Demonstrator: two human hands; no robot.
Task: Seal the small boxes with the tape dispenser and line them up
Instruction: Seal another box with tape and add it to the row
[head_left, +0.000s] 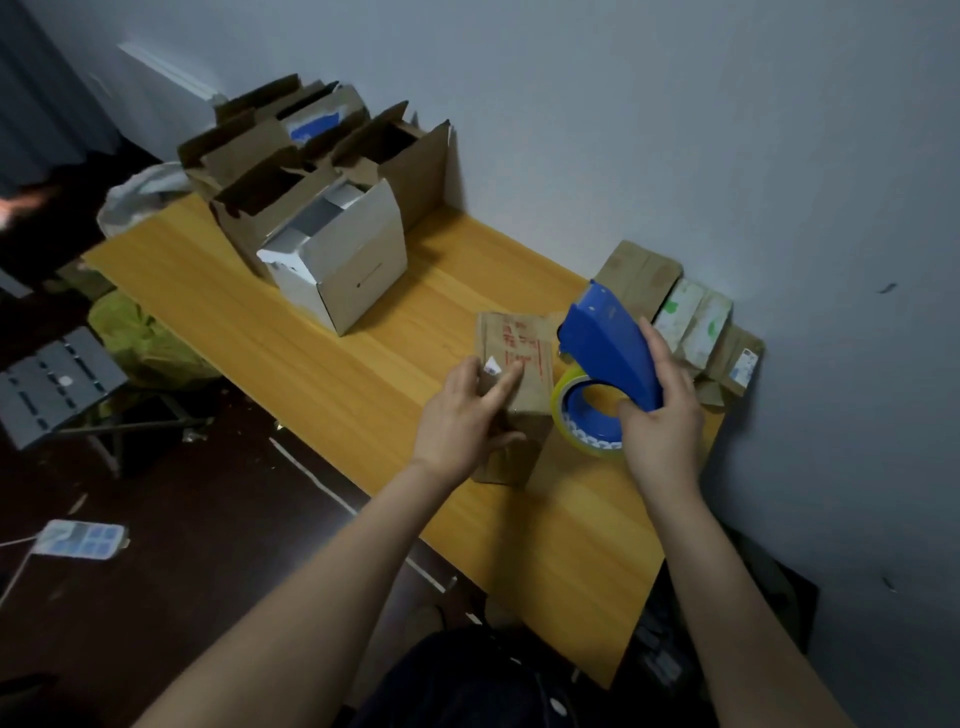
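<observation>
Your left hand (457, 415) is pressing straight fingers on a small box (511, 364) just left of the tape dispenser (608, 343), which your right hand (662, 421) is gripping. Behind the dispenser, a row of boxes (691, 322) is lining up, seemingly sealed; open boxes (291, 202) are waiting far left.

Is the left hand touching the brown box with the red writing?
Touching. The head view shows the left hand resting on the brown box, with its fingers lying across the top.
</observation>
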